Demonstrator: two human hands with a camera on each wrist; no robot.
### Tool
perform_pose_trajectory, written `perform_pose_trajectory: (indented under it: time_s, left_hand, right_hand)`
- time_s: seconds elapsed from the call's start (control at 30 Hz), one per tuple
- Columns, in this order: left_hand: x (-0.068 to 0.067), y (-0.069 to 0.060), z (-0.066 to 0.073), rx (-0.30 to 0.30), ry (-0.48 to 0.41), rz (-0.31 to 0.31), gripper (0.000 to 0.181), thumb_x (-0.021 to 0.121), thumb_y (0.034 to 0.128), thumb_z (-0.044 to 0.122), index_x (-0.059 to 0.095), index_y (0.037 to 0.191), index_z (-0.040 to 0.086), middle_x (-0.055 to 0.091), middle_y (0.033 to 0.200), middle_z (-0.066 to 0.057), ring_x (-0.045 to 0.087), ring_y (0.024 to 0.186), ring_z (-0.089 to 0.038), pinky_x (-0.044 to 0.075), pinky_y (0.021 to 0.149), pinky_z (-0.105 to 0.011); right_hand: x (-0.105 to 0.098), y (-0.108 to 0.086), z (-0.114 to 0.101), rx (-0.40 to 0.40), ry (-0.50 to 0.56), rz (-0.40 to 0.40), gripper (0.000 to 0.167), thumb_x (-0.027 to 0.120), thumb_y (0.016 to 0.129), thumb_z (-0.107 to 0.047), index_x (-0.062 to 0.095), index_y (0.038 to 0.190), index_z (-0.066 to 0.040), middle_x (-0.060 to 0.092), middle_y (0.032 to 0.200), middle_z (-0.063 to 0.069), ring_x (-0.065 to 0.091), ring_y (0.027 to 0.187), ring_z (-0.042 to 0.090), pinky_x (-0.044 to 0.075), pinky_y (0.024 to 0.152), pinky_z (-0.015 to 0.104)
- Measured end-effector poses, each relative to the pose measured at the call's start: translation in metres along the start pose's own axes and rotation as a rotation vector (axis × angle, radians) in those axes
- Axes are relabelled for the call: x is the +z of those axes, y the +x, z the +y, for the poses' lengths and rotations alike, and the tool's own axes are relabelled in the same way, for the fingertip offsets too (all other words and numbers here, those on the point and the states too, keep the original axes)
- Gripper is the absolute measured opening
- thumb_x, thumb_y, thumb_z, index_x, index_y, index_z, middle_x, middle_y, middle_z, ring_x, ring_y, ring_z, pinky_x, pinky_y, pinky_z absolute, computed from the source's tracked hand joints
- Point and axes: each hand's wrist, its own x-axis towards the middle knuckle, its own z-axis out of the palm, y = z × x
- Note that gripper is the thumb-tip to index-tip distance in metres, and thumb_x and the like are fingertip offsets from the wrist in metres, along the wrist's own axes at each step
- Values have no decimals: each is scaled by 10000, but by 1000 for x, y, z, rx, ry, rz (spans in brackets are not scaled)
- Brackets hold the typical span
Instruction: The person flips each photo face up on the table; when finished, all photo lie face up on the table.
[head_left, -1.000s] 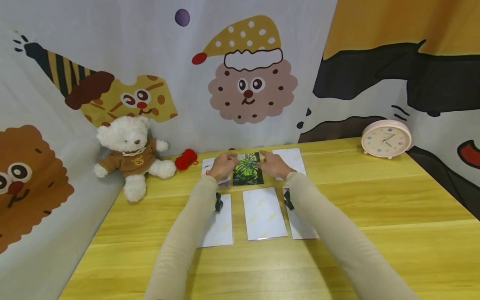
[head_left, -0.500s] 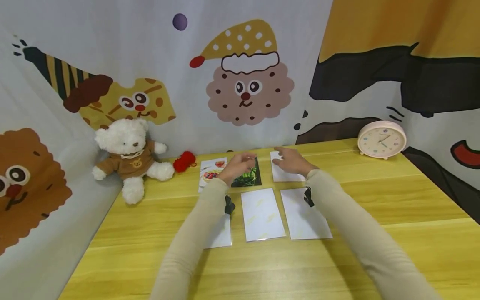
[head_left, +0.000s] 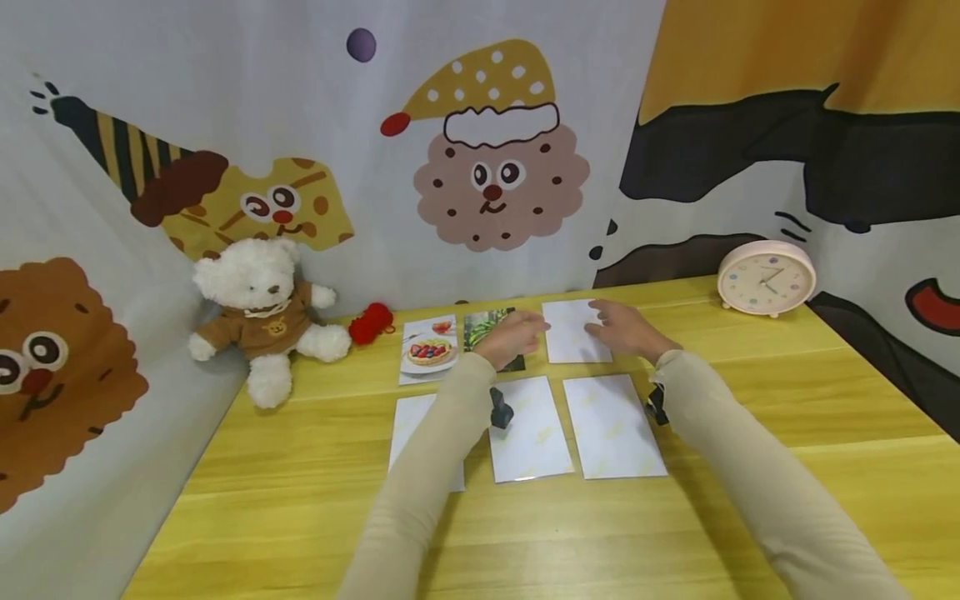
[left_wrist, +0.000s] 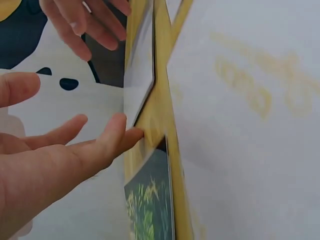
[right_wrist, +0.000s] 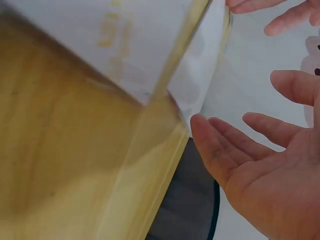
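Now that the left hand [head_left: 513,337] and the right hand [head_left: 628,327] have shifted across, they flank the rectangular white card with faint yellow marks [head_left: 572,333] near the back of the yellow wood-grain desk [head_left: 795,375]. The left hand is at this white card's left side and the right hand at its right, well apart from each other, with fingers loosely extended and clamped on nothing; the wrist views put fingertips near its corners, but whether they touch it I cannot tell. Just left of the white card lies the dark glossy photo card of green foliage [head_left: 480,323], partly covered by the left hand; a second ago both hands were at its sides. Farther left, the glossy photo card of a berry tart [head_left: 429,354], partly covered half a second ago, now shows whole. In front of the white card lie three more rectangular white cards [head_left: 615,425], the leftmost partly under the left sleeve [head_left: 427,483]. With two cards picture side up and four white side up, I judge that attention has passed from the foliage to the white card, which lies about where it was.
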Motion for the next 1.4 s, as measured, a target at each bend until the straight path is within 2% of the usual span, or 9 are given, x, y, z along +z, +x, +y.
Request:
perform_pose_trajectory:
  time_s: [0.27, 0.4, 0.53, 0.63, 0.8, 0.97, 1.13, 1.27, 1.4]
  left_hand:
    - [5, 2, 4, -7, -14, 1, 574, 514, 1027, 234, 343, 1533, 24, 390, 1577, -157, 403, 1456, -365, 360, 1210, -448]
    - [6, 5, 3, 4, -25, 64, 535, 492, 1037, 228, 380, 1522, 32, 425, 1562, -146, 453, 1421, -366, 382, 1192, -460]
    - [4, 9, 2, 35, -87, 144, 550, 519, 996, 102, 379, 1520, 10, 490, 1495, -206, 551, 1312, -363, 428, 1154, -461]
    - [1, 11, 0, 51, -102, 205, 595, 542, 964, 21, 351, 1527, 8, 543, 1436, -226, 582, 1269, -357, 465, 1118, -458]
    - [2, 12, -4, 87, -127, 256, 597, 569, 948, -41, 375, 1511, 6, 573, 1407, -224, 588, 1279, -353, 493, 1089, -447]
    - [3, 12, -4, 161, -177, 204, 563, 541, 942, -84, 417, 1487, -17, 582, 1390, -243, 589, 1270, -370, 478, 1098, -455]
    - [4, 13, -2, 233, -162, 118, 522, 574, 932, -71, 485, 1444, -28, 589, 1369, -267, 623, 1173, -302, 487, 1086, -455]
    - [6, 13, -2, 233, -151, 105, 508, 593, 918, -72, 526, 1417, -5, 591, 1363, -254, 614, 1135, -241, 489, 1092, -464]
    - [7, 13, -3, 212, -157, 95, 516, 586, 934, -67, 515, 1435, 35, 580, 1376, -239, 603, 1196, -297, 466, 1108, -512]
  right_hand:
    - [13, 3, 0, 72, 80, -19, 749, 504, 1041, -292, 86, 1615, -57, 368, 1543, 328, 417, 1400, 489, 340, 1164, 623]
    - [18, 3, -2, 70, 50, -22, 788, 494, 1044, -374, 49, 1620, -72, 391, 1532, 322, 441, 1384, 476, 318, 1177, 626]
    - [20, 3, -4, 41, 38, -31, 864, 495, 1019, -510, 42, 1625, -92, 440, 1498, 318, 476, 1354, 458, 337, 1168, 617]
    - [21, 4, -7, 25, 42, -33, 895, 494, 994, -587, 59, 1631, -134, 466, 1477, 309, 484, 1344, 447, 363, 1149, 614]
    - [25, 5, -16, -35, 31, -11, 806, 437, 1015, -588, 112, 1632, -184, 515, 1426, 299, 525, 1291, 430, 415, 1096, 603]
    - [26, 4, -19, -106, 19, 10, 700, 399, 1052, -514, 167, 1626, -188, 548, 1357, 270, 563, 1175, 377, 477, 982, 544]
    - [23, 3, -18, -135, 38, 3, 651, 394, 1063, -483, 199, 1621, -210, 555, 1303, 232, 562, 1089, 330, 490, 888, 461]
    - [21, 2, -19, -155, 48, 0, 633, 405, 1063, -472, 223, 1616, -225, 563, 1305, 235, 572, 1098, 334, 504, 881, 453]
    - [22, 3, -18, -146, 57, 2, 617, 403, 1061, -479, 231, 1612, -264, 568, 1319, 231, 577, 1129, 347, 508, 904, 467]
